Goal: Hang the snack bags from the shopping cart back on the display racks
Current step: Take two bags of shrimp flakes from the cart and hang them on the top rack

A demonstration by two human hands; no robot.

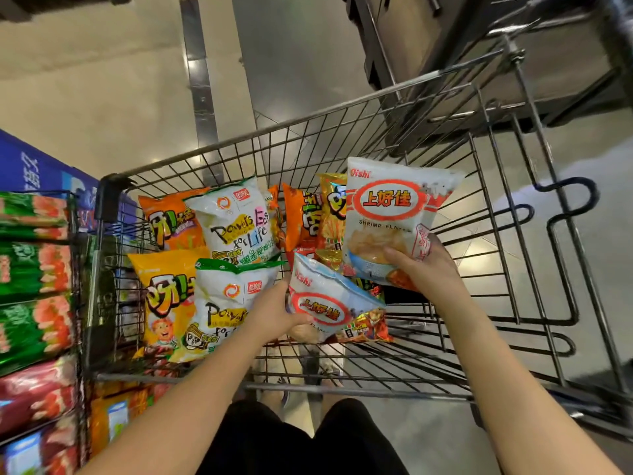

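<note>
Grips 1 shrimp-flake bag in the right hand, raised above the shopping cart; clutches a 2nd bag in the left hand, low in it. Could drop either: slick film, edge-only holds; could snag wire swinging toward the display rack.

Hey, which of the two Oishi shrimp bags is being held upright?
The Oishi bag in the right hand, upright and higher; the other Oishi bag, gripped by the left hand, tilts low in the cart.
</note>
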